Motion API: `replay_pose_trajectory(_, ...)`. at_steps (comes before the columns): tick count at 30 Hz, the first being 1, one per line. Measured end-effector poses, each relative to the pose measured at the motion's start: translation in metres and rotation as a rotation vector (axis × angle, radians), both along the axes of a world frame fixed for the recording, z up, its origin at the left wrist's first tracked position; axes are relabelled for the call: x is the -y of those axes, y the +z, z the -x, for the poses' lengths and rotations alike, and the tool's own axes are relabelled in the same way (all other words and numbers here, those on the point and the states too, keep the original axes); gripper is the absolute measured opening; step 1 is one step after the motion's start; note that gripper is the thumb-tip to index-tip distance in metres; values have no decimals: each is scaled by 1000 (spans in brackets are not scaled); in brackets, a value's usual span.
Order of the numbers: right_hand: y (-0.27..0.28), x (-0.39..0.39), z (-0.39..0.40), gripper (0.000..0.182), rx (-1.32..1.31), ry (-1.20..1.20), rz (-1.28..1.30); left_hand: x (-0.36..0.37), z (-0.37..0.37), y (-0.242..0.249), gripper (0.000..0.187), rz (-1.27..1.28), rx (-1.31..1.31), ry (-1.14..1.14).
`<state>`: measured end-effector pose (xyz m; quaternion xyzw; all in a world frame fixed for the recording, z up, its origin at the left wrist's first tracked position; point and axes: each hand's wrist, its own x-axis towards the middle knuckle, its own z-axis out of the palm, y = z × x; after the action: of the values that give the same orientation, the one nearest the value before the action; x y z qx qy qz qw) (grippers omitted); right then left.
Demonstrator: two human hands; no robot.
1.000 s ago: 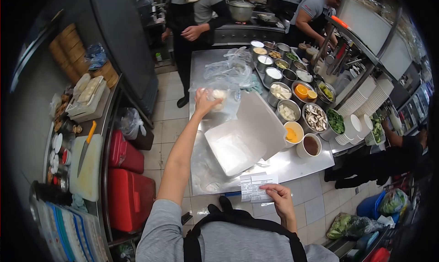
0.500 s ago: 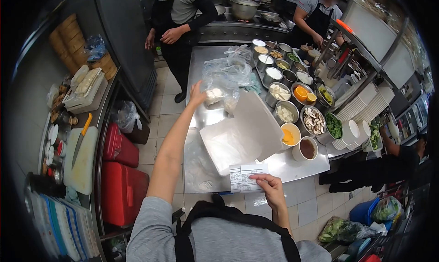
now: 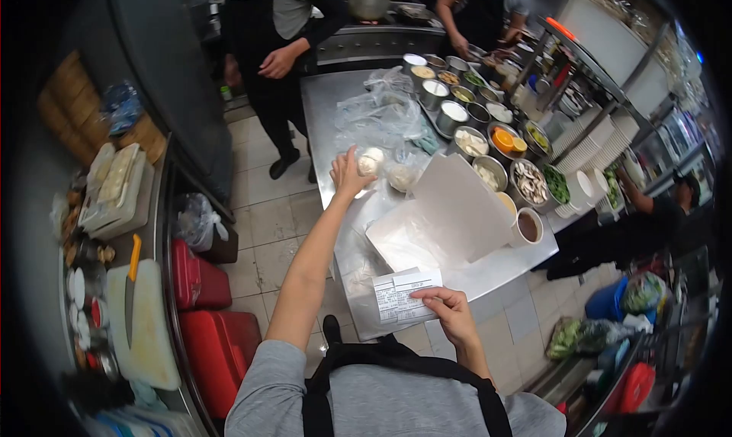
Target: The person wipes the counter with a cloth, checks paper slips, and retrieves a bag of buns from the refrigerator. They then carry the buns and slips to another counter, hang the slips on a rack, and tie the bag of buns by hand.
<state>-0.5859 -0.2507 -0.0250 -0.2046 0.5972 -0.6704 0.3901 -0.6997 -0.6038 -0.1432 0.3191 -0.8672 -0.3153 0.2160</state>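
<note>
My left hand (image 3: 350, 175) reaches over the steel table, fingers spread at the near left edge of a white round ball (image 3: 371, 161) that looks like dough in clear plastic. A second pale ball in a clear bag (image 3: 402, 176) lies just right of it. Between thumb and fingers, my right hand (image 3: 451, 313) pinches a few printed order slips (image 3: 406, 294) over the table's front edge. Behind the slips stands an open white box (image 3: 408, 235), its lid (image 3: 465, 201) raised to the right and its inside lined with thin, glossy sheet.
Crumpled plastic bags (image 3: 381, 117) lie farther back on the steel table (image 3: 324, 105). Ingredient tubs, sliced mushrooms (image 3: 530, 182) and a cup of brown liquid (image 3: 528, 226) line its right side. A knife (image 3: 133, 284) rests on a cutting board (image 3: 145, 338) at left. Co-workers (image 3: 286, 56) stand beyond the table.
My left hand has come in closer around the white ball, its fingers spreading. My right hand still holds the slips. The view has shifted and turned slightly.
</note>
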Motion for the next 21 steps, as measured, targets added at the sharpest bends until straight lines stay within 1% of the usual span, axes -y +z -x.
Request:
replay_pose_trajectory(1, -2, 6, -7, 21, 9, -29, -8, -2, 1, 7, 102, -10, 24, 6)
replay_pose_trajectory(2, -2, 11, -14, 21, 20, -56, -16, -2, 5, 8, 97, 12, -65, -9)
replay_pose_trajectory(5, 3, 27, -36, 21, 12, -131, -47, -4, 29, 24, 92, 247, -450, -365)
replay_pose_trajectory(6, 3, 30, -42, 21, 4, -159, -54, -8, 45, 26, 81, 162, -478, -574)
replay_pose_trajectory(9, 7, 31, -57, 20, -20, -258, -84, -24, 79, 28, 67, 143, 218, -737)
replay_pose_trajectory(10, 10, 29, -62, 20, -22, -306, -94, -25, 82, 40, 57, 161, 272, -749)
replay_pose_trajectory(13, 9, 16, -69, 18, -18, -443, -56, -16, 99, 51, 41, -172, 395, -693)
replay_pose_trajectory(16, 7, 8, -70, 18, -14, -551, -37, -2, 111, 40, 26, -252, 369, -620)
replay_pose_trajectory(19, 9, 6, -67, 18, 5, -577, -14, 4, 108, 47, 21, -179, 416, -627)
replay_pose_trajectory(20, 10, 7, -66, 17, 14, -578, -1, 3, 104, 58, 21, -177, 476, -601)
replay_pose_trajectory(21, 10, 9, -64, 18, -13, -568, -1, 4, 104, 60, 23, -113, 473, -578)
